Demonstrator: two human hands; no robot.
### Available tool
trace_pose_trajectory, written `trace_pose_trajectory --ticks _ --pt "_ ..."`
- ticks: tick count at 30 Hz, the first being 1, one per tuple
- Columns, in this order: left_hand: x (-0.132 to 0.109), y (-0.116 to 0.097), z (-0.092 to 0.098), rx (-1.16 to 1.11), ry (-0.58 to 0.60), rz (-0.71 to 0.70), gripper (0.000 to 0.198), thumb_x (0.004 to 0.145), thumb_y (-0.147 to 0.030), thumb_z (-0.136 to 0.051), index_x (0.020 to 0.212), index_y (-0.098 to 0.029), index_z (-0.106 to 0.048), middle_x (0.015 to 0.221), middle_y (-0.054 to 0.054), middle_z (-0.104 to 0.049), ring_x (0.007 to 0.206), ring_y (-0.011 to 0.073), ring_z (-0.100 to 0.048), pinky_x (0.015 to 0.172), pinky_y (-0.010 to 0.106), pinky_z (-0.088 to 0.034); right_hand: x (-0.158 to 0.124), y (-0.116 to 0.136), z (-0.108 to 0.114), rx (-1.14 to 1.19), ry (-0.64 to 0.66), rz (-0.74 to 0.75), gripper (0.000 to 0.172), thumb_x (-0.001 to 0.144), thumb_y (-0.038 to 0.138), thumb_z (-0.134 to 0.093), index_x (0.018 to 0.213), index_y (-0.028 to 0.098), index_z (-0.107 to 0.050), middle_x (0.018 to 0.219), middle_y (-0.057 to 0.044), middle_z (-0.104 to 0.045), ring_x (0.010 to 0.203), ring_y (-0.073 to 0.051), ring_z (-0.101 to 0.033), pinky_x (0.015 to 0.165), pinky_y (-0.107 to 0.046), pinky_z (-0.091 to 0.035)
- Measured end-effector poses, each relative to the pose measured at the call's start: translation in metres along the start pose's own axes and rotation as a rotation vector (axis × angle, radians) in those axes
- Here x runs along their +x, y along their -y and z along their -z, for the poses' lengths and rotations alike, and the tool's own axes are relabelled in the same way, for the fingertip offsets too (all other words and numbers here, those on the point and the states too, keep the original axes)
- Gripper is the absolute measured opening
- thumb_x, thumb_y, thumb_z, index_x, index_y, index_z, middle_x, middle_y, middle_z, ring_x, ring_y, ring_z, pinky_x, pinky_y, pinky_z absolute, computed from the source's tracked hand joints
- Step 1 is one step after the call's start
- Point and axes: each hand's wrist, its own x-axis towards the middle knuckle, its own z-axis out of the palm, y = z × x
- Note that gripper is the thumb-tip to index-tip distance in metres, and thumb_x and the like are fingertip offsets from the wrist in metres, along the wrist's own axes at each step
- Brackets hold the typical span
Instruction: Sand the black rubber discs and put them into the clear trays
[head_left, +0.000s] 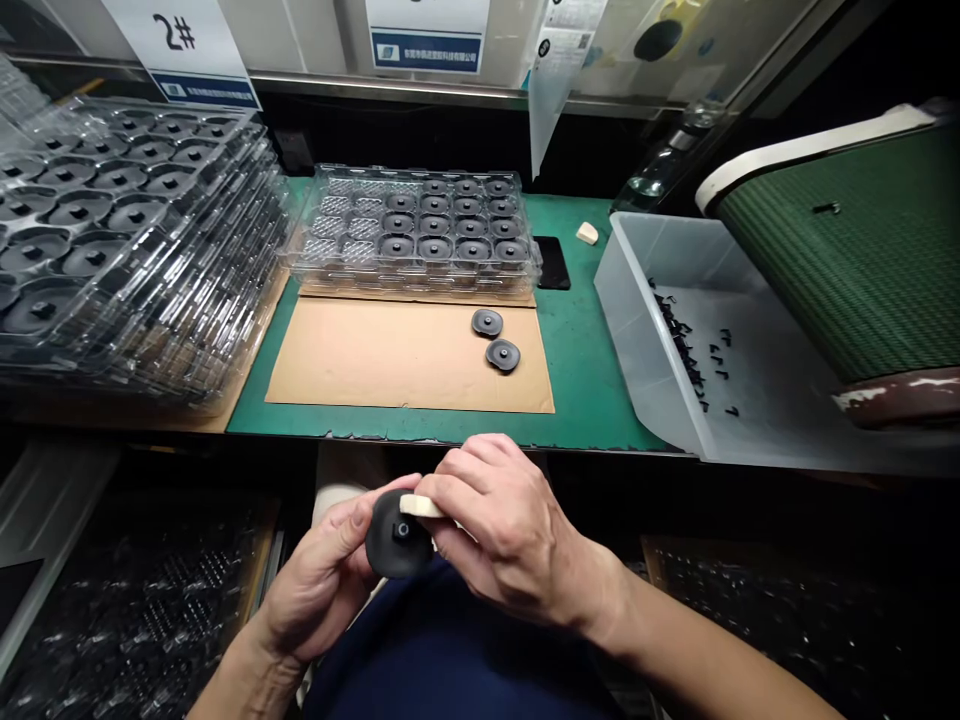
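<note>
My left hand [330,570] grips a round black plastic part [388,555] by its edge, just in front of the bench. The part has a small raised hub at its centre, turned up toward me. Pinched in my right hand [502,525] is a small cream-coloured block [418,506], which lies over the face of the part beside the hub. Whether it presses on the surface I cannot tell. Two similar black parts, one [487,322] behind the other [502,356], lie on the cardboard sheet [375,350].
A clear tray [315,270] partly filled with black parts stands at the cardboard's back edge. Stacked filled trays [247,250] rise at left. On the right are a translucent bin [652,360] with small black pieces, a green mesh panel [862,240], a phone [553,265] and another cream block [587,233].
</note>
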Motion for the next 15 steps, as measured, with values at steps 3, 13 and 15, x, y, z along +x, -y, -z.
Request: trace_pose_trajectory --ticks 3,13,15 --pt "0.0 0.003 0.001 0.005 0.011 0.054 0.027 0.094 -0.04 -0.072 0.104 -0.017 -0.082 0.095 0.008 -0.079 0.077 0.0169 -0.071 0.072 0.029 -0.062 0.001 0.0 0.001 0.04 0.026 0.052 0.024 0.101 0.022 -0.05 0.117 0.017 -0.066 0.094 -0.006 -0.066 0.086 -0.021 -0.054 0.082 -0.04 -0.04" --pt "0.006 0.017 0.001 -0.031 0.05 0.227 0.041 0.098 -0.044 -0.064 0.092 -0.007 -0.079 0.076 0.013 -0.075 0.062 0.0208 -0.07 0.05 0.03 -0.06 0.003 -0.007 -0.003 0.104 0.048 0.211 0.022 0.102 0.024 -0.051 0.115 0.019 -0.069 0.1 -0.006 -0.065 0.085 -0.02 -0.051 0.076 -0.036 -0.04" --pt "0.008 0.016 -0.002 -0.092 0.063 0.198 0.035 0.098 -0.041 -0.065 0.095 -0.009 -0.08 0.082 0.012 -0.077 0.068 0.0219 -0.073 0.059 0.034 -0.064 0.004 -0.006 -0.006 0.086 0.014 0.225 0.022 0.102 0.027 -0.052 0.114 0.019 -0.068 0.101 -0.006 -0.066 0.087 -0.02 -0.052 0.08 -0.036 -0.04"
